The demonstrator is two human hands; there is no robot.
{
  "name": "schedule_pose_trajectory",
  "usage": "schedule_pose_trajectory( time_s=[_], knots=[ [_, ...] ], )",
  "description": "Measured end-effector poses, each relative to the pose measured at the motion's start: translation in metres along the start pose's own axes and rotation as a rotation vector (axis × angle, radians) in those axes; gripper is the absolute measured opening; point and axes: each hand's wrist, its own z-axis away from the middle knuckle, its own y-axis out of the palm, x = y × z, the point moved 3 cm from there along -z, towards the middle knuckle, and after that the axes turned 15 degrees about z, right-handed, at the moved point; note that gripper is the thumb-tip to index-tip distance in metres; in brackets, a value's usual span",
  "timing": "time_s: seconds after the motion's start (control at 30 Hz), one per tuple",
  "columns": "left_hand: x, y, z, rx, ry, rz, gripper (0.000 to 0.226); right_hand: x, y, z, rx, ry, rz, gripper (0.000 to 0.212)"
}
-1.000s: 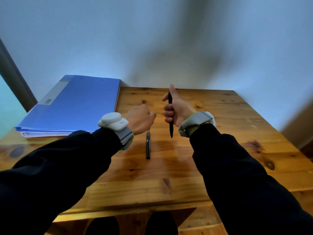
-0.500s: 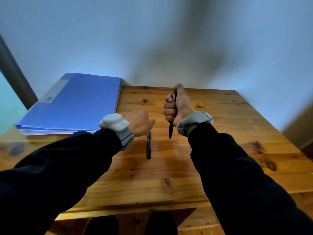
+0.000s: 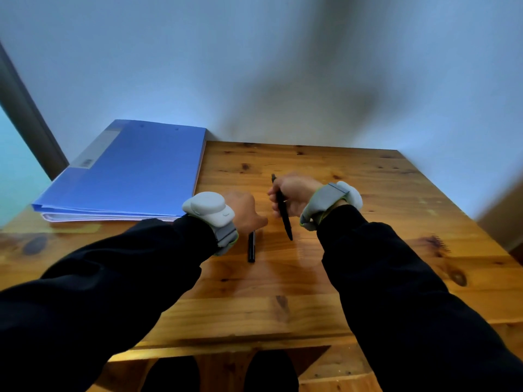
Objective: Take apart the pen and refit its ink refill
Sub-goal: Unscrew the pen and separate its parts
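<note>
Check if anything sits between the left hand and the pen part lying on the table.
Nothing visible does. The left hand covers the far end of the pen part; contact is unclear. The right hand holds the pen off to the side.

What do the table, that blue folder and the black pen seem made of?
Table: knotty wood, perhaps pine, glossy varnish showing reflections. Blue folder: probably plastic, smooth with a soft sheen. Pen in the right hand: likely matte black plastic, too small to be sure.
</note>
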Motion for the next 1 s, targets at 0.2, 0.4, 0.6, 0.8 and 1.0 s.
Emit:
schedule_pose_trajectory(
  time_s=[0.2, 0.4, 0.6, 0.8, 1.0],
  knots=[
    [-0.004, 0.003, 0.003, 0.048, 0.02, -0.004, 0.035, -0.005, 0.002, -0.002, -0.129, -0.035, 0.462, 0.006],
    [-0.012, -0.005, 0.007, 0.038, -0.007, 0.225, 0.043, -0.006, 0.006, -0.002, -0.254, -0.155, 0.837, 0.013],
    [-0.012, -0.008, 0.005, 0.023, 0.007, 0.237, 0.044, -0.003, 0.008, 0.001, -0.326, -0.187, 1.01, 0.009],
    [-0.012, -0.012, -0.002, 0.017, 0.046, 0.408, 0.023, -0.011, 0.004, -0.004, -0.318, -0.172, 1.051, 0.022],
    [-0.014, -0.01, -0.003, 0.042, -0.009, 0.455, 0.025, -0.002, -0.006, -0.004, -0.483, -0.231, 0.836, 0.023]
  ],
)
